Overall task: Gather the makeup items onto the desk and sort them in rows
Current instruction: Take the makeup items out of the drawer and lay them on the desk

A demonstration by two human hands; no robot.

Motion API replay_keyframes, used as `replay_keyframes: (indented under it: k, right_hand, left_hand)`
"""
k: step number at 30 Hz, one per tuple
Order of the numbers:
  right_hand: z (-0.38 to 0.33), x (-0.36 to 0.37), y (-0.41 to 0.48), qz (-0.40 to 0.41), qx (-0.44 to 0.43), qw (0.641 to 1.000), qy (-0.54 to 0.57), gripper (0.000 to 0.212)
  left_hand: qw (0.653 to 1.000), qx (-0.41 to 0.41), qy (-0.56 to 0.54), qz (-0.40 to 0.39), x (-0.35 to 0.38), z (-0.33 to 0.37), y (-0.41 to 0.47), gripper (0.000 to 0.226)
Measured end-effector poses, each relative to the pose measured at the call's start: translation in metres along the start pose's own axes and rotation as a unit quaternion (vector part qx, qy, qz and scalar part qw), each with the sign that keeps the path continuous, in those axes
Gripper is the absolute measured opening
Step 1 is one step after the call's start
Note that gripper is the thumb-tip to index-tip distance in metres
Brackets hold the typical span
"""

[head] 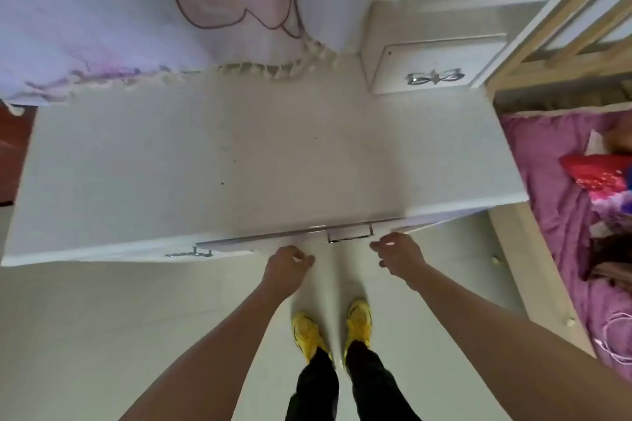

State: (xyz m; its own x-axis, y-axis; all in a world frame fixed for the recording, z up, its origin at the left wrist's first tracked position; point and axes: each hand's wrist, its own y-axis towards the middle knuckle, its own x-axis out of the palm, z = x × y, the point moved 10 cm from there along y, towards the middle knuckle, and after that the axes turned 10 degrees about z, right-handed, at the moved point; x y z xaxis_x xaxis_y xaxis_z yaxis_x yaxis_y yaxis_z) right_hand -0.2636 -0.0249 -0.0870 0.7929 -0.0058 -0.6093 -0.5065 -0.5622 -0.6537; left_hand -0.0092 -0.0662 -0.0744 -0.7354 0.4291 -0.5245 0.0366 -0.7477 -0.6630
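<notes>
I'm looking straight down. Nearest to me, two yellow shoes [307, 335] are standing on the floor in front of the desk [239, 154]. Just above them both hands are hovering at the desk's front edge. The left hand [289, 261] is curling its fingers inward under that edge. I'm seeing nothing in them, but I cannot tell whether they are clenched or gripping the underside. The right hand [398, 255] is hanging with loosely bent, released fingers and grasping nothing.

Between the hands, the square handle [350, 236] is sitting on the drawer [260, 238], which is standing slightly out from the desk front. I'm judging the step to be opening this drawer to find the makeup items, since none are showing anywhere on or around the desk. To do it well, I'm hooking the right fingers through the handle and pulling straight toward me, slowly and level. I'm keeping the left hand off the drawer's rim so nothing inside is rolling or tipping.

Counting: two hands, two shoes, one drawer. There are two handles along the desk front, the second handle [188, 252] lying toward its left end. At the desk's far right corner is one small box [434, 61] with a bow-shaped pull. One fringed cloth [102, 27] is draping over the far edge.
</notes>
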Motion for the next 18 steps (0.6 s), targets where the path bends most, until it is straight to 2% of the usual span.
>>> replay_keyframes:
  k: [3, 5, 8, 11, 18]
  right_hand:
    - [0.006, 0.022, 0.031, 0.009, 0.032, 0.998, 0.055, 0.031]
    - [0.004, 0.031, 0.039, -0.001, 0.06, 0.994, 0.093, 0.023]
    - [0.004, 0.045, 0.044, -0.047, 0.093, 0.987, 0.119, 0.013]
    - [0.007, 0.055, 0.046, -0.064, 0.094, 0.984, 0.137, 0.02]
    - [0.007, 0.06, 0.047, -0.042, 0.076, 0.979, 0.185, 0.024]
  left_hand:
    - [0.996, -0.047, -0.072, 0.002, 0.027, -0.007, 0.025, 0.034]
    - [0.992, -0.072, -0.102, 0.006, 0.042, -0.007, 0.035, 0.034]
    - [0.988, -0.084, -0.129, 0.01, 0.061, -0.004, 0.045, 0.022]
    - [0.984, -0.095, -0.145, 0.03, 0.072, -0.001, 0.053, 0.021]
    - [0.967, -0.132, -0.206, 0.075, 0.082, 0.002, 0.048, 0.023]
